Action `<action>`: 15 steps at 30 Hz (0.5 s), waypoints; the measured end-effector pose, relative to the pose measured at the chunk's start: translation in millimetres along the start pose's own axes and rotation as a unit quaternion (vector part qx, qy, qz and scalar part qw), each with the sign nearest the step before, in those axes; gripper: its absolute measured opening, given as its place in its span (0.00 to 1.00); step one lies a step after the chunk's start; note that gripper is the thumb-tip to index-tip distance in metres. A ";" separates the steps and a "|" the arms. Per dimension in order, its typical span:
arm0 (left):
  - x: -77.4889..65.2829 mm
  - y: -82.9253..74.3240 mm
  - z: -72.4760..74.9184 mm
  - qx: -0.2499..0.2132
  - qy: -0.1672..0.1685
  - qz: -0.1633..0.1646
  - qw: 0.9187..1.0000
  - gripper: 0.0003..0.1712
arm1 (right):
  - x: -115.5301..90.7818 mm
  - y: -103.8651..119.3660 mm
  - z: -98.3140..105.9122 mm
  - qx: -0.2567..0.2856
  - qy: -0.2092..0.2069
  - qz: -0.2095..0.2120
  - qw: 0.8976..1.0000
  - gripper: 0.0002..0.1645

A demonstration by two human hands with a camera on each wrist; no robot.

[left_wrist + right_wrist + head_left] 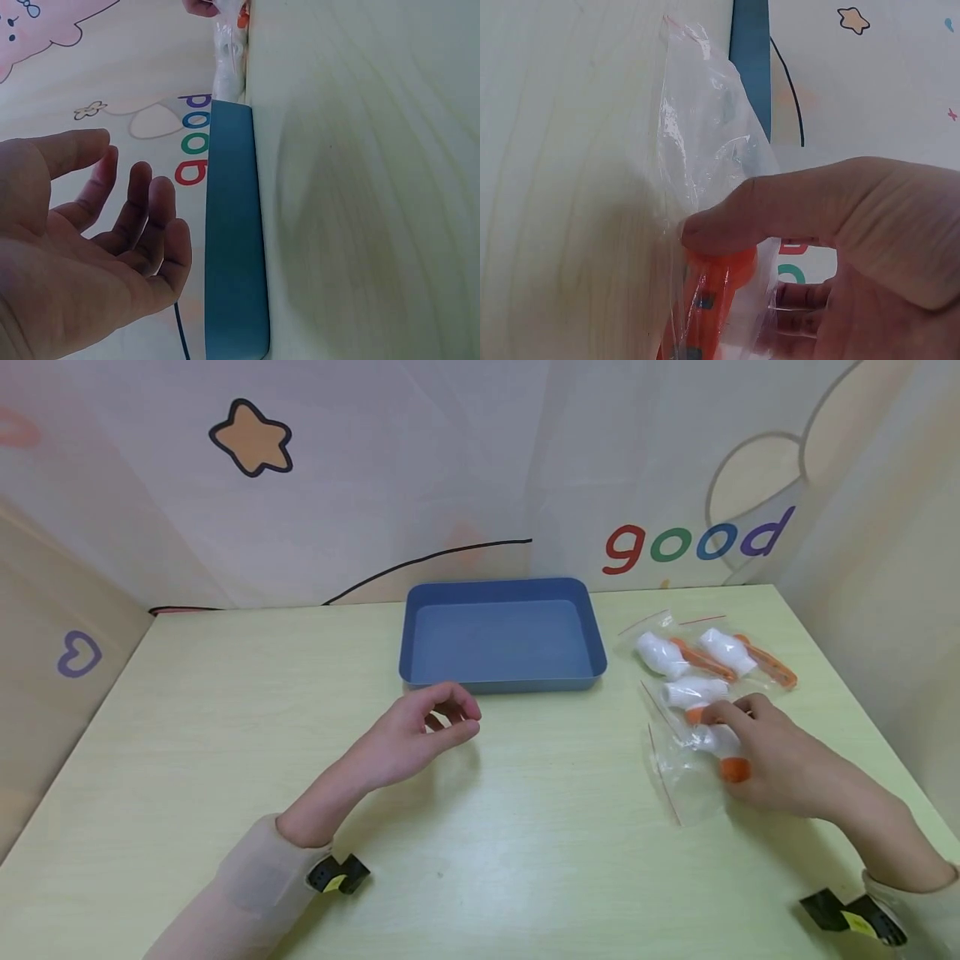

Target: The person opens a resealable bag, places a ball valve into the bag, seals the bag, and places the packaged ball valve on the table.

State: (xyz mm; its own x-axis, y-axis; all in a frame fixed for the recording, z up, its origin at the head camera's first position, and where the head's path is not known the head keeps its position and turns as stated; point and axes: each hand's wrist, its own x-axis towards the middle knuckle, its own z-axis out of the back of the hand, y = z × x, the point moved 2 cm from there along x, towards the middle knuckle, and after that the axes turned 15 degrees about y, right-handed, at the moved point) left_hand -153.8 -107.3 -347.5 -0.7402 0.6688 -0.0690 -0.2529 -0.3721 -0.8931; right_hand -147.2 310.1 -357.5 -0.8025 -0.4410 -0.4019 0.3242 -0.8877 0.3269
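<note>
At the right of the table, in the head view, my right hand (787, 768) grips a clear zip bag (690, 789) holding a white piece and an orange piece (735, 769). The right wrist view shows the thumb pressed on the bag over the orange strip (705, 304), which has dark slots; the fingers are partly hidden behind. Several similar bags lie just beyond, with white bulb-shaped pieces (660, 654) and orange strips (767, 662). My left hand (405, 735) hovers near the blue tray (502, 687), fingers loosely bent and holding nothing.
The shallow blue tray stands at the back middle of the pale wooden table (225, 718), against a printed cloth backdrop (360, 485). Cloth also hangs along the left and right sides. A small black wrist device (337, 874) sits on each sleeve.
</note>
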 end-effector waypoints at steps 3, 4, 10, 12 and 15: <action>-0.5 1.1 0.4 0.000 0.005 0.004 1.000 0.03 | 1.8 -2.7 1.0 0.006 -0.007 -0.001 1.000 0.43; -0.8 1.4 0.4 0.000 0.005 0.004 1.000 0.03 | 2.5 -3.6 1.2 0.005 -0.011 0.001 1.000 0.43; -1.0 3.7 -1.1 0.009 0.010 0.002 1.000 0.03 | 4.5 -8.6 2.2 -0.021 -0.048 0.019 0.998 0.43; -0.9 4.7 -1.8 0.017 0.012 -0.001 1.000 0.04 | 5.6 -10.7 2.6 -0.026 -0.056 0.023 0.998 0.43; -1.0 5.5 -2.5 0.040 0.016 -0.005 0.999 0.06 | 7.6 -13.7 3.7 -0.032 -0.065 0.030 0.997 0.42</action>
State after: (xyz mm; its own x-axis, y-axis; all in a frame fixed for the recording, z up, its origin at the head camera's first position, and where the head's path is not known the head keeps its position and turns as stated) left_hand -152.9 -108.3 -353.4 -0.7169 0.6931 -0.0753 -0.3101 -0.4137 -0.8560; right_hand -159.6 319.4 -361.9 -0.8373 -0.4764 -0.2682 0.4016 -0.8689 0.2895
